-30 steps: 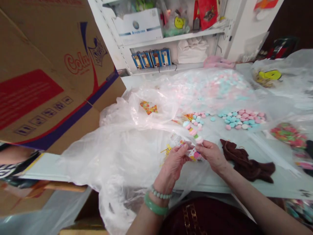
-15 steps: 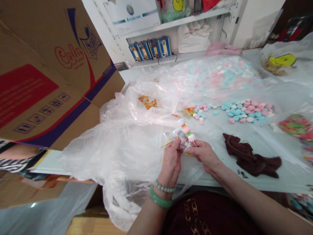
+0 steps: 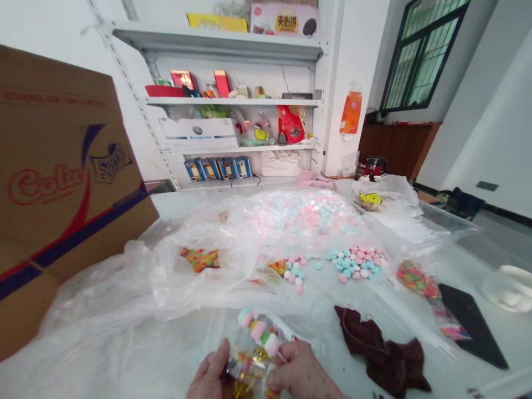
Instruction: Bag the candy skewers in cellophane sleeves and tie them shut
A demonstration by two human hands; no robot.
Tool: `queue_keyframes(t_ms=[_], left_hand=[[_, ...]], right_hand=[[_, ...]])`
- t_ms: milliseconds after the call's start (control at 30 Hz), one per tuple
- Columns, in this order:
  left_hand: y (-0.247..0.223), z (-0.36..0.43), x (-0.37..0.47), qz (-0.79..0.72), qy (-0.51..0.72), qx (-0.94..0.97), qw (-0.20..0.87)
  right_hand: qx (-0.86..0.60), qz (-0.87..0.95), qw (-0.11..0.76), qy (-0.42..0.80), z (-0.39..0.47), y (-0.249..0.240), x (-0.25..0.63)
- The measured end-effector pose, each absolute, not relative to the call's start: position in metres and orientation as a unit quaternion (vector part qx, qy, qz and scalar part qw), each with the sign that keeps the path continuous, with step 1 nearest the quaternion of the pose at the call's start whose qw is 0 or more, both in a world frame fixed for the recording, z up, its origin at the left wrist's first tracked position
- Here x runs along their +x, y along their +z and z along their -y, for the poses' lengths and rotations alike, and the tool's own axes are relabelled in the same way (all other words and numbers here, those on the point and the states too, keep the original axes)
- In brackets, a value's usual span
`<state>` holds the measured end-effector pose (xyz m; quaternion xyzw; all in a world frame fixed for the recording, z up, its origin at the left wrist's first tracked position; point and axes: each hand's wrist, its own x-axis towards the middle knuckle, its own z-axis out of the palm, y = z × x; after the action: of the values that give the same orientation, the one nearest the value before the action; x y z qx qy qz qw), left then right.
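Note:
At the bottom of the head view, my left hand (image 3: 211, 376) is closed on a clear printed plastic wrapper (image 3: 245, 360) with shiny gold ties (image 3: 261, 353). My right hand (image 3: 305, 372) pinches the thin stick of a candy skewer (image 3: 258, 331), threaded with pink, white, blue and green sweets. The skewer tilts up to the left, just above the wrapper. Whether the right fingers also grip the wrapper is hidden. Beyond them lie a small group of pastel sweets (image 3: 294, 271) and a bigger pile (image 3: 356, 262).
Clear plastic sheeting (image 3: 137, 288) spreads over the table. A large bag of pastel sweets (image 3: 307, 213) lies behind it. To the right are a crumpled brown cloth (image 3: 384, 354), thin white sticks (image 3: 415, 318) and a black flat object (image 3: 474, 321). A tall cardboard box (image 3: 62, 166) stands left.
The head view has tilted up, so my hands sit lower in the picture and more shelving shows. The wrapper has turned in my hands, with gold ties now showing. Both hands keep their hold.

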<state>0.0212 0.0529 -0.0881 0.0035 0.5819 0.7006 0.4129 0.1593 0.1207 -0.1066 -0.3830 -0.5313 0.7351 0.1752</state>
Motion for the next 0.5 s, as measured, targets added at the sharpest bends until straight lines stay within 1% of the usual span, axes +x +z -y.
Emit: queue_keyframes(t_ms=[100, 233, 300, 400, 500], left_hand=[[-0.075, -0.049, 0.035, -0.551, 0.704, -0.067, 0.443], [-0.064, -0.044, 0.061, -0.567, 0.658, 0.018, 0.494], [-0.065, -0.043, 0.067, -0.552, 0.656, 0.045, 0.513], [-0.066, -0.042, 0.066, -0.530, 0.649, 0.046, 0.543], [-0.066, -0.041, 0.055, -0.519, 0.648, 0.007, 0.558]], right_hand=[[-0.394, 0.520, 0.210, 0.728, -0.118, -0.095, 0.161], [-0.405, 0.545, 0.195, 0.708, -0.117, -0.077, 0.169], [-0.402, 0.549, 0.179, 0.710, -0.121, -0.073, 0.171], [-0.403, 0.553, 0.154, 0.712, -0.128, -0.074, 0.173], [-0.402, 0.592, 0.169, 0.678, -0.132, -0.076, 0.179]])
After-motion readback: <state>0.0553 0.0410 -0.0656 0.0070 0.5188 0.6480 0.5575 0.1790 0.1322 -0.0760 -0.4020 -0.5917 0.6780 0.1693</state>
